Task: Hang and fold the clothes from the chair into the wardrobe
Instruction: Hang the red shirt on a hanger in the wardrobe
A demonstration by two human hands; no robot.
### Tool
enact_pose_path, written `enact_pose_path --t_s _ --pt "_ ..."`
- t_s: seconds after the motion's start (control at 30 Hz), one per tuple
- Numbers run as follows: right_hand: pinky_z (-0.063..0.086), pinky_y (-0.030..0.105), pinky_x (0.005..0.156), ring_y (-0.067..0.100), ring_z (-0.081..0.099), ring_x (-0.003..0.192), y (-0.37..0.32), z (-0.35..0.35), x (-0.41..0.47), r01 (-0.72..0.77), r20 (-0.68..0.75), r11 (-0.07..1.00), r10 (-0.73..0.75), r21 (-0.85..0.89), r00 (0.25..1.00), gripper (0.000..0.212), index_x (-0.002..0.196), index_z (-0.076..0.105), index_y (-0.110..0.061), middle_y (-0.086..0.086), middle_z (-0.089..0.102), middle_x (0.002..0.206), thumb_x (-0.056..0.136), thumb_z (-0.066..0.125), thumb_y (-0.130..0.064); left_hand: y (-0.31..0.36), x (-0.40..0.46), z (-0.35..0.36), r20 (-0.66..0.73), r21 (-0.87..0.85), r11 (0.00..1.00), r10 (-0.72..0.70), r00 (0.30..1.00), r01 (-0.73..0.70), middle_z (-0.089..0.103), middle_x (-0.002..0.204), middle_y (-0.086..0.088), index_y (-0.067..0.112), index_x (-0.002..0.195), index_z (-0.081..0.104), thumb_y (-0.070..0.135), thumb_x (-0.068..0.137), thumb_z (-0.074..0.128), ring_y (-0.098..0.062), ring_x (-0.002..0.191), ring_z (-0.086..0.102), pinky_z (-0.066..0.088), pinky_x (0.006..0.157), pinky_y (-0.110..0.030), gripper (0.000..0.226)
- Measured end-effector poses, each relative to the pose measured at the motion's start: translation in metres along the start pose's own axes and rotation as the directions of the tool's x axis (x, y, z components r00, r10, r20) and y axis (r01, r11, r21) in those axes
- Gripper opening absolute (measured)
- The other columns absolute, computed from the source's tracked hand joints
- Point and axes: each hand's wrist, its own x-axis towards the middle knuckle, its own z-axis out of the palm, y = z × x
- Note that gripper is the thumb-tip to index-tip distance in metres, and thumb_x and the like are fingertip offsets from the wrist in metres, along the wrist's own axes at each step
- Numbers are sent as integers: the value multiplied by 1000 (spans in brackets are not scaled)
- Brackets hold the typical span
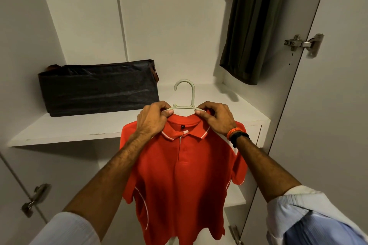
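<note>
Left hand (152, 118) and right hand (216, 116) each pinch the collar of one red polo shirt (183, 175) on one pale hanger (185, 95), held before the shelf's (59, 131) front edge. One black bag (97, 87) sits at the shelf's back left; one dark garment (253, 24) hangs above its right end.

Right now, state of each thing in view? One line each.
Red polo shirt: on the hanger, hanging free, collar being adjusted.
Hanger: held up in front of the shelf, hook free, not on a rail.
Left hand: fingers pinch the collar.
Right hand: fingers pinch the collar.
Dark garment: hanging in the wardrobe.
Black bag: resting on the shelf.
Wardrobe door: open.
</note>
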Motion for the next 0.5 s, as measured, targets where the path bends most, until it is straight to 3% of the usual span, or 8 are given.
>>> enact_pose_path --t_s 0.1,0.17,0.3,0.4,0.5 --pt "41 28 64 8 56 70 -7 -5 9 -12 -34 1000 11 -16 999 19 96 74 -31 -13 66 75 88 67 -46 3 6 -4 -27 -33 999 18 999 -18 72 101 -1 26 106 70 40 93 63 -23 96 65 53 84 -39 21" --pt "45 31 64 9 57 72 -15 -15 19 -14 -59 1000 12 -27 998 20 94 75 -32 -13 67 75 86 67 -48 5 11 -10 -123 -47 996 65 990 -71 69 109 -2 22 112 69 39 88 70 -23 102 63 52 89 -39 30" --pt "53 37 70 13 62 78 -36 -44 52 0 -139 993 -16 -114 990 20 95 75 -31 -9 70 81 87 67 -47 15 25 -23 -383 -23 949 282 880 -314 65 107 -2 18 104 68 27 80 77 -21 97 59 45 89 -35 28" --pt "53 37 77 12 64 86 -55 -71 81 -25 -205 980 -16 -196 979 21 96 75 -34 -10 72 87 86 66 -51 31 40 -32 -343 35 894 430 835 -447 69 105 -2 16 104 70 21 80 76 -23 97 62 45 90 -35 26" --pt "51 34 79 14 65 93 -76 -93 107 -22 -209 951 -45 -307 977 22 98 74 -35 -11 73 93 86 66 -52 53 64 -39 -229 114 837 546 806 -535 68 115 -5 13 117 67 27 80 74 -29 108 60 44 96 -41 41"
